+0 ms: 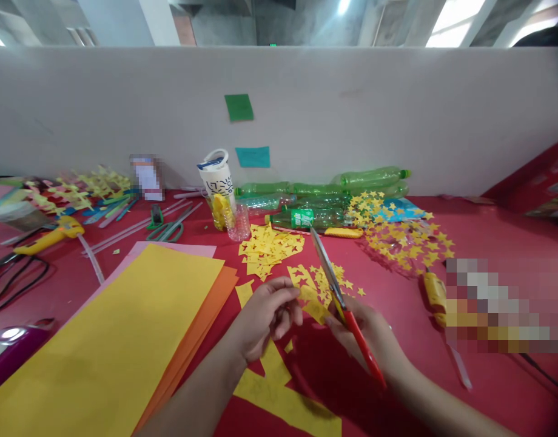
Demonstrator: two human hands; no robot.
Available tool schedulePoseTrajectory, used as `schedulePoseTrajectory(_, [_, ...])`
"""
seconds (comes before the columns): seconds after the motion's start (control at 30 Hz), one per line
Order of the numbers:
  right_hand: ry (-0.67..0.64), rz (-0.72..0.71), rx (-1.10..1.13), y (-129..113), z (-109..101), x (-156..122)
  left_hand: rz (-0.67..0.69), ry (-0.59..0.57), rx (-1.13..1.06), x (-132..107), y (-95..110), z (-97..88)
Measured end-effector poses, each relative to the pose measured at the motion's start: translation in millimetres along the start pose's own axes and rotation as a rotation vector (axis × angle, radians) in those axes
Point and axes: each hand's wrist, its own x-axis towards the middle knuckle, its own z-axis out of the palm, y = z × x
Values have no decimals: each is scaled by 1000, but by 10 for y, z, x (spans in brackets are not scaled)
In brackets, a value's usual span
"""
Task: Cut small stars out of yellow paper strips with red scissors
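My left hand pinches a small piece of yellow paper between thumb and fingers. My right hand grips red-handled scissors, whose blades point up and away and meet the yellow piece. Both hands hover just above the red table. Yellow paper offcuts lie under my wrists. Cut-out stars and scraps lie just beyond my hands.
A stack of yellow, orange and pink sheets lies at left. Green plastic bottles, a white cup and a pile of yellow stars sit near the wall. A yellow glue gun, green scissors and cables are at far left.
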Motion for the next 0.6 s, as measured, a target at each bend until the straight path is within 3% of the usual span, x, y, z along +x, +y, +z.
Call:
schedulePoseTrajectory(0.17, [-17, -46, -115, 22, 13, -1, -6, 30, 48, -11, 18, 23])
schedulePoseTrajectory(0.3, [-52, -21, -31, -33, -58, -20, 73, 129, 143, 4, 75, -17])
schedulePoseTrajectory(0.47, [-347, -42, 171, -94, -162, -63, 254, 370, 153, 3, 217, -123])
schedulePoseTrajectory(0.6, [-492, -50, 98, -99, -145, -63, 361, 477, 157, -4, 289, -211])
